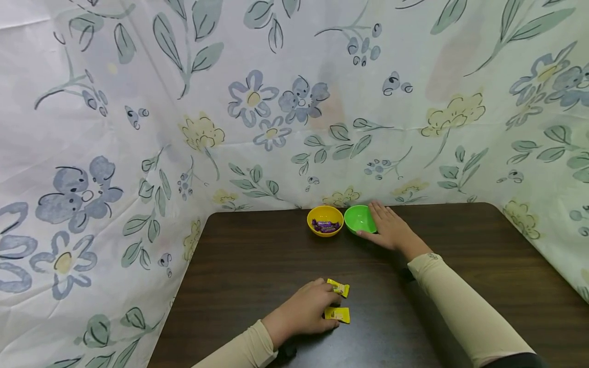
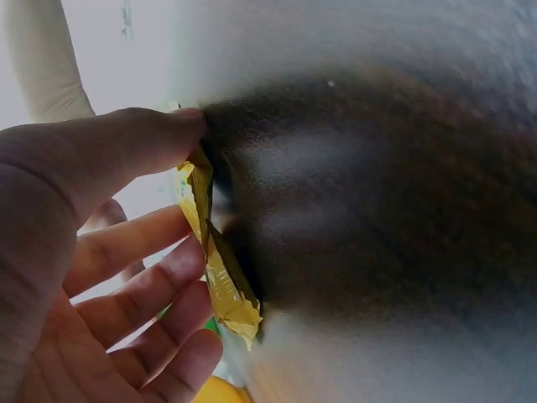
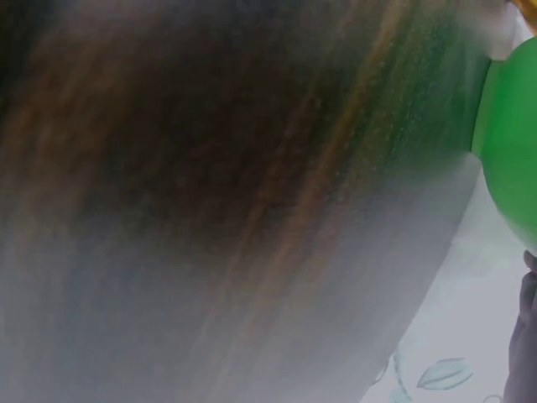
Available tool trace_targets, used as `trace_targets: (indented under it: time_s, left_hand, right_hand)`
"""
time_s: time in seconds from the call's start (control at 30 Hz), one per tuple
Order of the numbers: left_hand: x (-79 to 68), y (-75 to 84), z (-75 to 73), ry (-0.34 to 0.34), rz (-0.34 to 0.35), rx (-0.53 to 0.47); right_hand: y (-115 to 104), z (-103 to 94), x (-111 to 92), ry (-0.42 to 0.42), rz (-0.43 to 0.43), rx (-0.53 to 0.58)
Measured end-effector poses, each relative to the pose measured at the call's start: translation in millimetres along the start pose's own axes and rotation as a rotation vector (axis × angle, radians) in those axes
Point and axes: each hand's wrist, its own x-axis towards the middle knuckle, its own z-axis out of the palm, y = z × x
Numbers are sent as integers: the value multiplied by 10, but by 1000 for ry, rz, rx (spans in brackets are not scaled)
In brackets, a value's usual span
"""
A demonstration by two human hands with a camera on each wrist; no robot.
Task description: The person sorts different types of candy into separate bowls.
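Note:
Two yellow-wrapped candies lie on the brown table, the nearer candy [image 1: 341, 315] between the thumb and fingers of my left hand [image 1: 304, 311]. Beside the fingertips is the farther candy [image 1: 341, 290]. In the left wrist view the thumb and fingers are spread along the yellow wrappers [image 2: 228, 290], fingertips right at them. At the back, my right hand [image 1: 394, 231] rests against the right side of a green bowl [image 1: 359, 220], fingers extended along its rim and thumb at its near side. Inside, the green bowl shows no contents.
A yellow bowl [image 1: 325, 210] stands just left of the green one and holds purple-wrapped candies [image 1: 324, 226]. Behind the table [image 1: 257, 255] hangs a white floral cloth [image 1: 285, 168], which also runs down its left and right sides.

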Motion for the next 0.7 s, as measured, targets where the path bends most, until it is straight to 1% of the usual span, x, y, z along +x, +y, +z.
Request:
trace_targets:
  time_s: [0.27, 0.43, 0.6, 0.7]
  left_hand:
    - [18, 2, -2, 5, 15, 14]
    - [35, 14, 13, 18, 35, 27]
    - [71, 32, 47, 16, 36, 11]
    - [93, 48, 55, 23, 51, 9]
  right_hand:
    - [5, 8, 28, -36, 30, -8]
    - [14, 16, 31, -35, 28, -2]
    - [1, 11, 24, -23, 22, -4]
    - [-7, 3, 18, -20, 20, 2]
